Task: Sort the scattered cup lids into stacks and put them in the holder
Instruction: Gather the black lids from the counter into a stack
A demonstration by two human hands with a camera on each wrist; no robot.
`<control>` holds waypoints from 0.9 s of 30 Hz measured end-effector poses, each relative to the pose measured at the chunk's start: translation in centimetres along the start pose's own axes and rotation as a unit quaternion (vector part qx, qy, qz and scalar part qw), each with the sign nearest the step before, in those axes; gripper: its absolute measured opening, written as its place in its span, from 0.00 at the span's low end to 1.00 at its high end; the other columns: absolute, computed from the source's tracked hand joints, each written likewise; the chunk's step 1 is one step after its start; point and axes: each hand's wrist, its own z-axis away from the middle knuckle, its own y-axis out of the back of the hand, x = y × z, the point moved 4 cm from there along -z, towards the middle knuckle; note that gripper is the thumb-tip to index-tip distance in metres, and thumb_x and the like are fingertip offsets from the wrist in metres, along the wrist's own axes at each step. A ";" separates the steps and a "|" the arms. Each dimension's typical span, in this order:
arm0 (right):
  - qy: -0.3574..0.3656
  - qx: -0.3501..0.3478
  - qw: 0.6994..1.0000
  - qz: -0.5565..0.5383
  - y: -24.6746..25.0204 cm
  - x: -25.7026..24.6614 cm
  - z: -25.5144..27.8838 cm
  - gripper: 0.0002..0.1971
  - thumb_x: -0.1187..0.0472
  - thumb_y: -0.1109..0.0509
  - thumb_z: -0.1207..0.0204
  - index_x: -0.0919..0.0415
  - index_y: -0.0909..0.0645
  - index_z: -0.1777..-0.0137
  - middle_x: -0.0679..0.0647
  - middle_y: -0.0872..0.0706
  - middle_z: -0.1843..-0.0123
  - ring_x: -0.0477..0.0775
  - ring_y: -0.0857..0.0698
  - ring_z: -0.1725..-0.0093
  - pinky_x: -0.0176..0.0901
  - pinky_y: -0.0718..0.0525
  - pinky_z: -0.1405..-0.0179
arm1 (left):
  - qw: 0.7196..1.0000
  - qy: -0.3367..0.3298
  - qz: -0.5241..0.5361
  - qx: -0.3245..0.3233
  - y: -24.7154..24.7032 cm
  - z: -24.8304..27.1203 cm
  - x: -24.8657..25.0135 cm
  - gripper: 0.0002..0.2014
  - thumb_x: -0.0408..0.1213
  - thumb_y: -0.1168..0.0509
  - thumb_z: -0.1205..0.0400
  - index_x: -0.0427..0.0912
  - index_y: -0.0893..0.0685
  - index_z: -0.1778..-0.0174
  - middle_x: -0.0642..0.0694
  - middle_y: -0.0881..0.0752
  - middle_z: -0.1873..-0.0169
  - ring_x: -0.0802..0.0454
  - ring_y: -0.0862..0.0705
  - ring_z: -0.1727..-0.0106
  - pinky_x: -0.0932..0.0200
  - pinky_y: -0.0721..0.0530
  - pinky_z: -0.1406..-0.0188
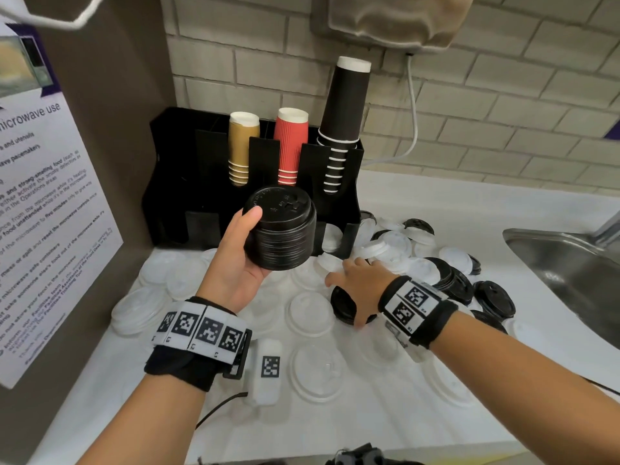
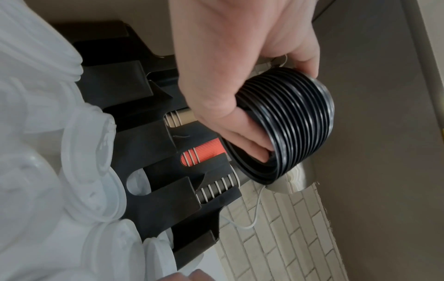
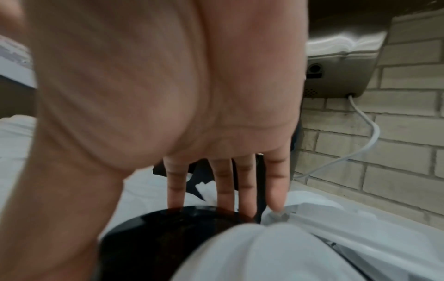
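Head view: counts: 3 cup stacks (gold, red, black) in black holder [image 1: 339,203], upper centre; approx. 12 ribbed lids in my black lid stack [image 1: 280,229].
L hand [image 1: 235,263]: palm up, mid-frame, fingers curled round stack, thumb on top.
R hand [image 1: 355,283]: fingers straight, spread over single black lid [image 1: 342,305], centre-right; holds nothing.
White lids [image 1: 310,313]: round, translucent plastic, scattered on counter [image 1: 385,424].

Three stacks of paper cups stand upside down at the back of the bench [image 1: 436,203]: gold cups [image 1: 242,147], red cups [image 1: 290,146] and taller black cups [image 1: 345,105]. A steel sink [image 1: 567,273] lies to the right. A microwave notice [image 1: 43,209] hangs on the left panel, and a white cable [image 1: 414,109] runs down the brick wall [image 1: 503,112].
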 end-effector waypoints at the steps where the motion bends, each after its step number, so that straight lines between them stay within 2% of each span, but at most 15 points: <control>1: 0.003 0.005 1.000 0.015 -0.1 -0.2 -0.1 0.49 0.46 0.18 0.36 0.47 0.43 0.20 0.59 0.35 0.25 0.62 0.33 0.26 0.59 0.27 0.29 | 1.000 0.001 0.004 -0.005 -0.1 0.1 0.1 0.32 0.51 0.32 0.25 0.41 0.25 0.25 0.42 0.17 0.32 0.45 0.17 0.32 0.51 0.13 0.46; 3: 0.007 0.008 1.000 0.020 -0.2 -0.2 -0.3 0.47 0.46 0.19 0.35 0.49 0.41 0.20 0.60 0.34 0.26 0.63 0.32 0.28 0.59 0.24 0.32 | 1.000 0.000 0.004 -0.015 -0.2 0.3 0.3 0.35 0.53 0.31 0.27 0.41 0.26 0.25 0.41 0.17 0.31 0.45 0.18 0.31 0.51 0.13 0.45; 6: 0.001 0.037 0.999 -0.028 0.5 0.5 -0.1 0.42 0.45 0.21 0.35 0.46 0.38 0.23 0.58 0.32 0.31 0.63 0.28 0.33 0.55 0.23 0.37 | 1.000 -0.002 0.004 -0.024 -0.3 0.6 0.3 0.38 0.55 0.32 0.28 0.40 0.27 0.24 0.41 0.18 0.30 0.45 0.19 0.30 0.52 0.13 0.44; 8: 0.002 0.062 0.990 -0.128 1.4 1.7 0.2 0.39 0.47 0.21 0.35 0.42 0.36 0.26 0.55 0.31 0.36 0.61 0.25 0.37 0.53 0.20 0.41 | 1.000 -0.005 0.002 -0.027 -0.3 0.7 0.4 0.41 0.56 0.31 0.30 0.40 0.29 0.23 0.40 0.19 0.29 0.44 0.20 0.29 0.50 0.14 0.41; 10: 0.014 0.085 0.964 -0.250 2.0 3.0 0.6 0.36 0.50 0.20 0.36 0.42 0.34 0.30 0.52 0.29 0.39 0.58 0.22 0.41 0.50 0.17 0.43 | 0.999 -0.010 -0.003 -0.037 -0.3 0.8 0.4 0.41 0.54 0.29 0.30 0.41 0.30 0.22 0.40 0.20 0.28 0.43 0.21 0.28 0.48 0.15 0.39; 12: 0.035 0.147 0.917 -0.368 2.5 4.1 1.1 0.32 0.54 0.19 0.36 0.45 0.31 0.34 0.49 0.26 0.44 0.52 0.20 0.46 0.40 0.17 0.49 | 0.999 -0.012 -0.006 -0.049 -0.3 0.8 0.3 0.42 0.50 0.24 0.31 0.42 0.31 0.22 0.41 0.20 0.28 0.43 0.20 0.29 0.45 0.15 0.38; 14: 0.063 0.220 0.833 -0.504 2.6 4.4 2.0 0.28 0.59 0.18 0.35 0.47 0.27 0.39 0.47 0.23 0.50 0.43 0.18 0.55 0.29 0.17 0.58 | 0.998 -0.006 -0.008 -0.056 -0.3 0.8 0.1 0.42 0.45 0.21 0.32 0.44 0.30 0.22 0.42 0.18 0.31 0.45 0.18 0.32 0.47 0.13 0.44; 15: 0.069 0.241 0.782 -0.570 2.5 4.3 2.5 0.26 0.58 0.18 0.35 0.45 0.26 0.40 0.48 0.21 0.50 0.42 0.17 0.58 0.31 0.16 0.59 | 0.998 -0.002 -0.009 -0.057 -0.3 0.7 -0.1 0.39 0.42 0.23 0.31 0.45 0.30 0.23 0.44 0.17 0.33 0.46 0.16 0.33 0.50 0.12 0.48; 16: 0.073 0.255 0.732 -0.628 2.1 4.1 3.0 0.26 0.55 0.18 0.36 0.41 0.24 0.40 0.50 0.21 0.48 0.44 0.17 0.58 0.36 0.15 0.58 | 0.998 0.003 -0.010 -0.058 -0.3 0.7 -0.4 0.37 0.39 0.26 0.30 0.45 0.29 0.23 0.45 0.16 0.35 0.47 0.15 0.35 0.52 0.12 0.51; 18: 0.092 0.278 0.637 -0.713 1.5 3.3 4.0 0.27 0.48 0.21 0.39 0.36 0.23 0.39 0.57 0.20 0.43 0.51 0.17 0.54 0.47 0.17 0.55 | 0.997 0.017 -0.017 -0.068 -0.3 0.6 -1.0 0.33 0.35 0.29 0.28 0.46 0.27 0.25 0.46 0.14 0.38 0.48 0.14 0.37 0.54 0.12 0.53; 20: 0.126 0.308 0.554 -0.763 1.2 2.4 5.1 0.29 0.48 0.24 0.38 0.38 0.24 0.34 0.66 0.23 0.39 0.57 0.18 0.49 0.52 0.20 0.52 | 0.995 0.033 -0.036 -0.083 -0.4 0.7 -1.8 0.30 0.34 0.29 0.28 0.47 0.24 0.28 0.47 0.12 0.40 0.49 0.13 0.38 0.56 0.12 0.53; 21: 0.134 0.324 0.526 -0.775 1.1 2.1 5.6 0.30 0.49 0.25 0.37 0.40 0.24 0.32 0.68 0.24 0.37 0.59 0.19 0.47 0.54 0.20 0.50 | 0.994 0.044 -0.048 -0.092 -0.5 0.7 -2.1 0.29 0.34 0.28 0.29 0.48 0.22 0.30 0.48 0.12 0.41 0.49 0.13 0.39 0.56 0.12 0.54; 22: 0.134 0.342 0.509 -0.778 1.0 1.9 6.1 0.30 0.49 0.25 0.36 0.41 0.24 0.31 0.68 0.24 0.36 0.60 0.20 0.45 0.55 0.20 0.49 | 0.992 0.054 -0.061 -0.100 -0.6 0.8 -2.5 0.29 0.34 0.26 0.30 0.50 0.21 0.32 0.48 0.12 0.41 0.50 0.12 0.40 0.57 0.13 0.54; 24: 0.123 0.372 0.501 -0.772 1.1 1.7 6.9 0.30 0.48 0.25 0.35 0.40 0.24 0.30 0.61 0.20 0.37 0.58 0.19 0.45 0.51 0.19 0.46 | 0.988 0.072 -0.083 -0.111 -0.8 0.8 -3.2 0.29 0.33 0.23 0.32 0.54 0.19 0.34 0.48 0.12 0.41 0.50 0.12 0.41 0.58 0.13 0.55; 27: 0.099 0.394 0.537 -0.739 1.4 1.6 7.6 0.28 0.46 0.25 0.34 0.37 0.22 0.31 0.47 0.17 0.39 0.53 0.18 0.43 0.45 0.19 0.47 | 0.984 0.082 -0.106 -0.118 -1.1 0.9 -3.9 0.31 0.31 0.25 0.33 0.55 0.19 0.33 0.48 0.13 0.39 0.51 0.13 0.40 0.60 0.13 0.54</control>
